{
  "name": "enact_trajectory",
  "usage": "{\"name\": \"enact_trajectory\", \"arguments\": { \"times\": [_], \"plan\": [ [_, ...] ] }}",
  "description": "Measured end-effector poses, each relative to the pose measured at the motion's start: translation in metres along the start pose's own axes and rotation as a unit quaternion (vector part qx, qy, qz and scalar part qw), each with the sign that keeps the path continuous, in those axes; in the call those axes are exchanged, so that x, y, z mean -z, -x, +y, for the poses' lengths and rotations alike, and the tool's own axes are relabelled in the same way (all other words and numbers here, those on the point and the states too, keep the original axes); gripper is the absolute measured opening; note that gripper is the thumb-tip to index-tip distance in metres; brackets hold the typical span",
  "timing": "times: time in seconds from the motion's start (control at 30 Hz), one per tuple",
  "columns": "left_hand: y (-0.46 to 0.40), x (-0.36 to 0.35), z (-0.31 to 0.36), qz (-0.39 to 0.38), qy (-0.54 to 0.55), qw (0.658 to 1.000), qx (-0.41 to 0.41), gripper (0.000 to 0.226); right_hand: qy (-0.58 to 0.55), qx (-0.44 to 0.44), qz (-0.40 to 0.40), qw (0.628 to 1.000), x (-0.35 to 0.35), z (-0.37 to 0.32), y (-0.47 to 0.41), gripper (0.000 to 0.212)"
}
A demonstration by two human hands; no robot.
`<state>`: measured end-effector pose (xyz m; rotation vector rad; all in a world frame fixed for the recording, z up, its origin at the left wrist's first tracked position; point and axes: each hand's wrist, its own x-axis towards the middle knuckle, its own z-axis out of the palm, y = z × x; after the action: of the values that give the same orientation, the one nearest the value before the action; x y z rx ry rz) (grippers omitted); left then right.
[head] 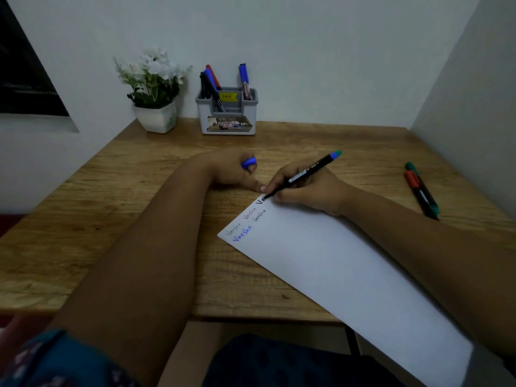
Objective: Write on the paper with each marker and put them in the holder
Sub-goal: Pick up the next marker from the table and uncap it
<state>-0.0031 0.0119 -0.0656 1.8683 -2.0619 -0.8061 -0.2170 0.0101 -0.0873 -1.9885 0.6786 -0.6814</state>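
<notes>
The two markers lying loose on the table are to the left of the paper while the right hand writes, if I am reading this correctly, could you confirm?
Not quite: the head view shows the two markers lying on the table to the right of the paper, not the left. The right hand is indeed writing.

White paper (pixel 349 275) bears blue, red and black writing on a brown wood-grain bench (pixel 111 219); grey-and-white holder (pixel 227 113).
</notes>
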Motion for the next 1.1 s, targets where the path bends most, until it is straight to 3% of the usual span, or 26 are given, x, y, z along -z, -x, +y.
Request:
{"name": "enact_trajectory", "arguments": {
  "times": [0.1,0.17,0.47,0.6,0.73,0.97,1.1],
  "plan": [
    [0.0012,-0.0001,0.0013,-0.002,0.007,1.0,0.005,0.035,-0.015,0.005,0.025,1.0,-0.0024,0.0002,-0.0012,0.007],
    [0.002,0.0,0.002,-0.002,0.006,1.0,0.007,0.038,-0.002,0.022,0.038,0.999,-0.0039,-0.0003,-0.0011,0.015],
    [0.0018,0.0001,0.0024,0.0,0.01,1.0,0.003,0.038,0.092,0.034,0.013,0.995,-0.0059,-0.0013,0.0007,0.007],
    [0.002,-0.0011,0.0024,0.002,0.013,1.0,0.009,0.039,0.083,0.016,0.026,0.996,-0.0041,-0.0035,0.0002,0.027],
    [0.001,-0.001,0.0013,-0.002,0.019,1.0,0.012,0.037,0.082,0.014,0.03,0.996,-0.0054,-0.0025,-0.0003,0.019],
    [-0.001,-0.002,-0.0004,0.0,0.022,1.0,0.014,0.047,0.082,0.011,0.051,0.995,-0.0032,-0.0074,0.0019,0.034],
    [-0.0002,-0.0015,0.0005,0.002,0.021,1.0,0.01,0.041,0.096,0.007,0.046,0.994,-0.0042,-0.0068,0.0019,0.034]
  ]
}}
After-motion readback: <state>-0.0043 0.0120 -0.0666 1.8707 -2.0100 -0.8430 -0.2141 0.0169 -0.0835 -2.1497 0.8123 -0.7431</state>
